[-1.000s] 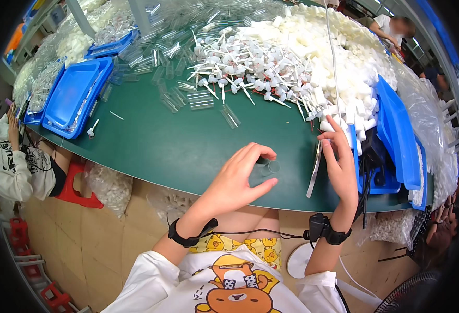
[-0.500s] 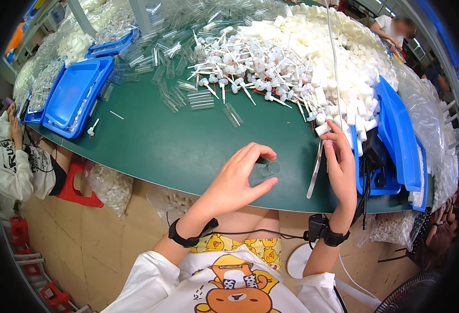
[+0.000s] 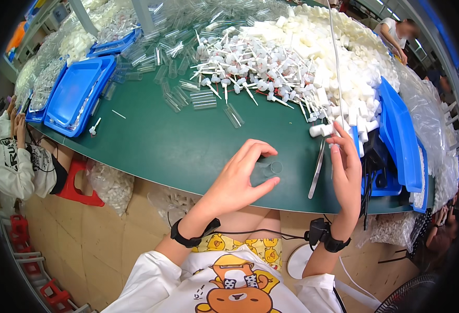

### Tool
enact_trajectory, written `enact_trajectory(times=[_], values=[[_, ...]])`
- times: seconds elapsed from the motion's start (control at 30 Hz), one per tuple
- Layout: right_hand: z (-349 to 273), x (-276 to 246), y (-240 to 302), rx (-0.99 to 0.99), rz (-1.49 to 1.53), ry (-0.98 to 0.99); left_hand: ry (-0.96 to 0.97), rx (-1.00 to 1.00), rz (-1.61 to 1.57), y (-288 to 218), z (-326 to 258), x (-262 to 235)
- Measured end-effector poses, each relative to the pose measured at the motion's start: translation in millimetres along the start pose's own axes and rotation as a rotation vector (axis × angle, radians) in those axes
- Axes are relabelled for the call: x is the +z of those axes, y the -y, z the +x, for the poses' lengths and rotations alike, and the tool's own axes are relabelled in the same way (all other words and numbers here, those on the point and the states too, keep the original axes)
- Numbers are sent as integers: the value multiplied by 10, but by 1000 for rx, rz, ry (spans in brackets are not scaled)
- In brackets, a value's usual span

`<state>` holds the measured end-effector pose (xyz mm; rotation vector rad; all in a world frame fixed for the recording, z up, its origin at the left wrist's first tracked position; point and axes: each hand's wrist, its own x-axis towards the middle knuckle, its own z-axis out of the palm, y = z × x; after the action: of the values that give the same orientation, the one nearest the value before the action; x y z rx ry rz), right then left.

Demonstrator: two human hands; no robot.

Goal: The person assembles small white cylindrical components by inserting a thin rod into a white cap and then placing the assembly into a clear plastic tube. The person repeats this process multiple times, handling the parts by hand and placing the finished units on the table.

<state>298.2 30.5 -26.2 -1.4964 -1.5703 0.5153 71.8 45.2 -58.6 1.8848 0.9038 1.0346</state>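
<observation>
My left hand point(image 3: 237, 180) rests on the green table point(image 3: 172, 146) near its front edge, with thumb and fingers around a small clear plastic tube point(image 3: 271, 168). My right hand point(image 3: 346, 169) is raised at the right, fingers near a white cap piece point(image 3: 321, 130) at the edge of the pile; whether it grips the piece I cannot tell. A long metal tweezer-like strip point(image 3: 316, 169) lies on the table between my hands.
A heap of white pump parts with thin stems point(image 3: 250, 68) and white caps point(image 3: 334, 47) fills the far table, with clear tubes point(image 3: 188, 94) scattered before it. Blue trays point(image 3: 78, 94) lie at left, another blue tray point(image 3: 399, 141) at right. Other people sit at left and far right.
My right hand has shifted slightly up and left toward the white caps. My left hand stays on the clear tube.
</observation>
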Motion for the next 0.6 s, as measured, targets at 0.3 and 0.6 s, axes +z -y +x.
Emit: enact_trajectory(times=[0.3, 0.6], values=[[-108, -61, 202, -6, 139, 86, 2, 24, 5, 8, -7, -1], [-261, -44, 452, -33, 264, 180, -83, 109, 108, -40, -19, -3]])
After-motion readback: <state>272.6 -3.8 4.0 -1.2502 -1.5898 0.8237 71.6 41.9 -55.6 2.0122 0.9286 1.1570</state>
